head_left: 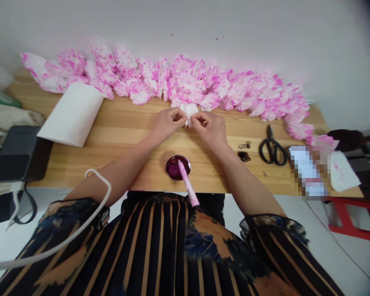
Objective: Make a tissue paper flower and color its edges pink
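Note:
A small white tissue paper flower (191, 110) is pinched between both hands above the middle of the wooden table. My left hand (170, 121) grips its left edge with thumb and fingertips closed. On the other side, my right hand (211, 128) pinches the lower right of the paper. Just beyond the hands lies a long row of pink-and-white paper flowers (188, 80). Nearer my body, a pink marker pen (188, 185) leans in a small dish of dark magenta liquid (173, 169).
Black-handled scissors (273, 150), dark wire ties (244, 156) and a phone (308, 172) lie to the right. A stained white paper (344, 170) is by the right edge. At left are a stack of white paper (72, 115) and a black box (17, 152). A white cable (95, 209) crosses my left arm.

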Demonstrator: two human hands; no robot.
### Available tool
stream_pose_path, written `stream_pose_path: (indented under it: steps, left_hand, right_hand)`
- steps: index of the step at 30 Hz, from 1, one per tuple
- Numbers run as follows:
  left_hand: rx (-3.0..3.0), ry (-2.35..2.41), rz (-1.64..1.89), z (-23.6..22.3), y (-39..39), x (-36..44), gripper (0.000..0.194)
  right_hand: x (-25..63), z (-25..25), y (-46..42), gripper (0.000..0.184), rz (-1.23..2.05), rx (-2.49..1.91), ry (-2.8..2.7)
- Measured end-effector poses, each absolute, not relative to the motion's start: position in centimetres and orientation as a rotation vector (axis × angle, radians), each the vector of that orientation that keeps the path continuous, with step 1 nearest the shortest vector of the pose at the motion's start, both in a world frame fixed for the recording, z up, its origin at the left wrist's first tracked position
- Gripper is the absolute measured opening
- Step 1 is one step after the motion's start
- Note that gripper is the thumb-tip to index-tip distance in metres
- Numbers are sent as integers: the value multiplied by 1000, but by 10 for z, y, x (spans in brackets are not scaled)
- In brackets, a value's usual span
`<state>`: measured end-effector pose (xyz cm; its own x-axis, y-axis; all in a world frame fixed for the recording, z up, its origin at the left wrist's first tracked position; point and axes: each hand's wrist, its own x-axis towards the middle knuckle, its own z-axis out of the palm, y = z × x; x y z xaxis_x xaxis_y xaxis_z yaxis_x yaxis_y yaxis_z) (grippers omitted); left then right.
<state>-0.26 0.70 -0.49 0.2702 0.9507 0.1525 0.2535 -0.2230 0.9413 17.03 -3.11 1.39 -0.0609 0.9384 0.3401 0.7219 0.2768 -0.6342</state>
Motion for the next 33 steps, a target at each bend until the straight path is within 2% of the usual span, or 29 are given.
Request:
stream_pose_path:
  steps: [6,15,33]
  left_hand:
    - [1671,1116,995,-1,4,-4,9]
    - [1704,1138,973,0,3,-3,6]
    - [1663,1093,984,-8,10,-2,7]
  right_hand:
    - [170,13,-32,21,430,-1491,-1841]
    - [168,10,-32,17,358,-1492,-1894]
    - [172,10,-28,17,422,-1482,-1807]
